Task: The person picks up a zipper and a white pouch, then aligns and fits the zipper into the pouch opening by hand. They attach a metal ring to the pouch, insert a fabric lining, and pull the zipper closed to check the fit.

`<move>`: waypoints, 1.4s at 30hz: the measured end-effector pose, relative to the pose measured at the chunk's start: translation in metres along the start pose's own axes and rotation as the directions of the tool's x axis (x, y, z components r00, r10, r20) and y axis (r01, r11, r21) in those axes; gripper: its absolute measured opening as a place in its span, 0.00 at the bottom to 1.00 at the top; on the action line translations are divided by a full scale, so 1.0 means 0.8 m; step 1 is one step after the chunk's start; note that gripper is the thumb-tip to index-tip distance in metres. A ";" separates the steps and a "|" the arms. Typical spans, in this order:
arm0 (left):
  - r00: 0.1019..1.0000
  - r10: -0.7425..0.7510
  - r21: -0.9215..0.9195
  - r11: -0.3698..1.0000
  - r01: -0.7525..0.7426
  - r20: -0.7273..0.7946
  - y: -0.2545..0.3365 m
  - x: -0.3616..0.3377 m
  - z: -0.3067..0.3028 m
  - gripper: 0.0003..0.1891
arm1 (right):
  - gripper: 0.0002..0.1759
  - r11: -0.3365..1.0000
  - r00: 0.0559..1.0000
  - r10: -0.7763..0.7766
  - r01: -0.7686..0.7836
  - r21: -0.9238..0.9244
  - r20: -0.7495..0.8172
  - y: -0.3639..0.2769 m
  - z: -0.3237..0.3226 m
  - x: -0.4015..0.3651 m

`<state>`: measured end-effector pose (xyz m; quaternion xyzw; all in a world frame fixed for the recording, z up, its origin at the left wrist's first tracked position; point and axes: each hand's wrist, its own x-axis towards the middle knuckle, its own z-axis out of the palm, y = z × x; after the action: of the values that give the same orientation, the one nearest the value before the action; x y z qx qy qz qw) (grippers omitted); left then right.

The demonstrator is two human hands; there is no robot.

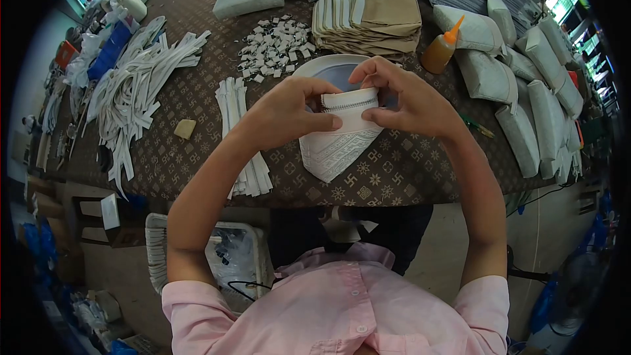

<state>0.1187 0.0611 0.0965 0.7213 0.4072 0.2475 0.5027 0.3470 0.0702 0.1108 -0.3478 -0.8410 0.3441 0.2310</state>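
Observation:
Both of my hands grip a white fabric piece (342, 151) with an embossed pattern, tapering to a blunt point toward me. Along its top runs a folded white band with a dark toothed line, perhaps a zipper. My left hand (289, 108) pinches the left end of that band between thumb and fingers. At the right end, my right hand (411, 102) has its thumb on the front, with the fingers curled behind and partly hidden. Just behind the fabric piece sits a grey-white round dish (322, 64), partly covered by my hands.
Small white tabs (276, 46) lie in a heap beyond my left hand. White strips (240, 112) and a larger strip pile (138, 85) are on the left. A brown stack (368, 16), an orange-tipped glue bottle (440, 49) and pale fabric pieces (536, 105) stand at the back and right.

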 end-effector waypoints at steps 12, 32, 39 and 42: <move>0.956 0.197 0.433 0.897 -0.087 -0.216 0.006 -0.009 0.015 0.15 | 0.27 0.985 0.981 -0.147 0.133 -0.113 -0.125 0.006 0.005 -0.011; 0.980 0.083 0.468 0.869 -0.159 0.179 0.066 0.004 0.014 0.37 | 0.17 0.973 0.995 -0.097 0.097 -0.207 0.012 -0.001 -0.032 -0.032; 0.976 0.075 0.510 0.843 -0.172 0.204 0.075 -0.005 0.013 0.37 | 0.13 0.975 0.805 0.112 -0.202 0.091 0.583 0.006 -0.019 0.008; 0.984 0.048 0.511 0.850 -0.131 0.173 0.069 -0.004 0.007 0.37 | 0.08 0.981 0.895 0.183 -0.194 -0.014 0.406 0.005 -0.021 -0.003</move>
<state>0.1400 0.0468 0.1455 0.8653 0.3847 0.0951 0.3069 0.3609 0.0775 0.1182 -0.3455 -0.8281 0.4408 0.0220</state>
